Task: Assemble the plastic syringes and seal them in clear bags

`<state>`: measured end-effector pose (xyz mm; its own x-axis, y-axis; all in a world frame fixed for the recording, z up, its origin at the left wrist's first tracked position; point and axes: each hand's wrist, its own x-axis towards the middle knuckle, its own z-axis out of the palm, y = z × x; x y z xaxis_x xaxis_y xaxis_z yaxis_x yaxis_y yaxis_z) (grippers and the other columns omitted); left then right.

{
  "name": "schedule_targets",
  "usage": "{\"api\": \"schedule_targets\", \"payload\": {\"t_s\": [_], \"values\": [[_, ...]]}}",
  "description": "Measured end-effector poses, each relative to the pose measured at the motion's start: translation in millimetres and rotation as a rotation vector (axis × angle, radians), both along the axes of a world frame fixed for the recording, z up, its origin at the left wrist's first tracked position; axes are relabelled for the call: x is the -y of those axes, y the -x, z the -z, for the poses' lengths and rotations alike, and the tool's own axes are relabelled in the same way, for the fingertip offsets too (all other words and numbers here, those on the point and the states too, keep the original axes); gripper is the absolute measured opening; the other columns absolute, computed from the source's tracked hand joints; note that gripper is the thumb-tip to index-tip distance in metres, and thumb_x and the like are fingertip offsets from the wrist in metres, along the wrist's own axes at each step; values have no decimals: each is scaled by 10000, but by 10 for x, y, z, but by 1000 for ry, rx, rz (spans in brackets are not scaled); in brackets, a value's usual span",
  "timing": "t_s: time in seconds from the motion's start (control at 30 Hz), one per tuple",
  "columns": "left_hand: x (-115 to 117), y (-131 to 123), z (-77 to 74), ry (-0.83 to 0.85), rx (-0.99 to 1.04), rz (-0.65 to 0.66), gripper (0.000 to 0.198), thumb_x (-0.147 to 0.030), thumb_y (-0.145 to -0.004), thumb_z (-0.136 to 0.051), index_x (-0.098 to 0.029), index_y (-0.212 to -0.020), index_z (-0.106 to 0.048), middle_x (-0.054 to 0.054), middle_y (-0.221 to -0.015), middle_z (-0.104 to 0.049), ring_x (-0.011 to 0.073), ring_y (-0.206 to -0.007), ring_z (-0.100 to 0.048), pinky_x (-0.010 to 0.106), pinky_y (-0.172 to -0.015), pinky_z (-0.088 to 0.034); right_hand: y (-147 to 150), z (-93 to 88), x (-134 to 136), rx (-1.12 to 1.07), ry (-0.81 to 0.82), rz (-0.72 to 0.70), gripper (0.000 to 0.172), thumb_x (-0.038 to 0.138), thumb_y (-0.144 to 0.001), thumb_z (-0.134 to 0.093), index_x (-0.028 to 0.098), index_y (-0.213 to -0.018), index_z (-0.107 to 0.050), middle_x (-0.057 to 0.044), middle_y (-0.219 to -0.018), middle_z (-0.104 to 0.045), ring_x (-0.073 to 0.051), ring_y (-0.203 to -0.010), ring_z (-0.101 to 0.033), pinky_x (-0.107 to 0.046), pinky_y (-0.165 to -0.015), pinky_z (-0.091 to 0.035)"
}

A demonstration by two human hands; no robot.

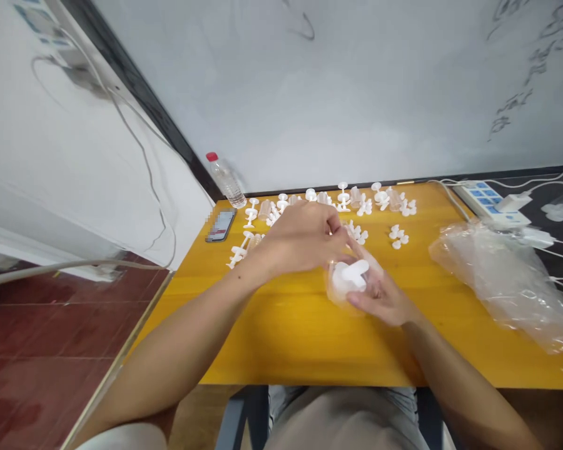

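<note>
My right hand [380, 294] is closed around a white plastic part [351, 278], with clear plastic around it that may be a small bag or a cup. Just above and to the left, my left hand [304, 234] bends over it with fingers pinched together near the top of the clear plastic. Whatever those fingertips hold is hidden and slightly blurred. Behind the hands, white spindle-shaped plastic parts [343, 197], clear short cylinders [355, 197] and clusters of small white lobed pieces [398, 236] stand in rows on the yellow table [281, 337].
A phone [221, 225] and a water bottle with a red cap [226, 180] are at the table's back left. On the right lie a large crumpled clear bag [507, 281] and a power strip [491, 203] with white cables. A whiteboard [356, 94] rises behind the table.
</note>
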<state>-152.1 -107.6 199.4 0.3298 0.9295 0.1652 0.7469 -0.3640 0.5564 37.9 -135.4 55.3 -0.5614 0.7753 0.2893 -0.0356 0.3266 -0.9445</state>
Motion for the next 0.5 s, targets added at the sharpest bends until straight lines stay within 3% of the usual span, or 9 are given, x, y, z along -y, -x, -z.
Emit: {"api": "schedule_targets", "payload": {"t_s": [0.13,0.3,0.4,0.5], "values": [[-112,71,109,94,92,-52,181,-240,-810,-593,-201,-634,-613,-43,-557,-569,108,-501,-509,232,-472,-318,-44,-1,-42,-86,51,-2,1101,587,-868,-730,314,-1671,-28,-171,-1639,-382,-296,-1441,-497,-526,-1176,-408],[-108,173,263,230,213,-107,166,-280,-818,-580,-202,-672,-576,-34,-545,-592,106,-467,-529,215,-433,-325,58,194,-99,-3,86,109,1113,474,-780,-845,302,-1650,-173,-156,-1537,-519,-282,-1369,-564,-483,-1109,-505],[-76,243,314,247,272,-123,173,-312,-842,-595,-196,-714,-582,-20,-569,-620,121,-511,-582,220,-468,-392,130,318,-141,-8,67,115,978,447,-752,-863,268,-1570,-360,-141,-1451,-597,-285,-1316,-600,-503,-1097,-514],[-8,314,318,49,225,-167,144,-302,-846,-624,-197,-750,-601,-15,-643,-647,118,-566,-588,228,-525,-429,178,361,-180,-26,66,83,763,446,-792,-826,206,-1438,-501,-130,-1321,-671,-250,-1173,-672,-454,-1021,-563]]}}
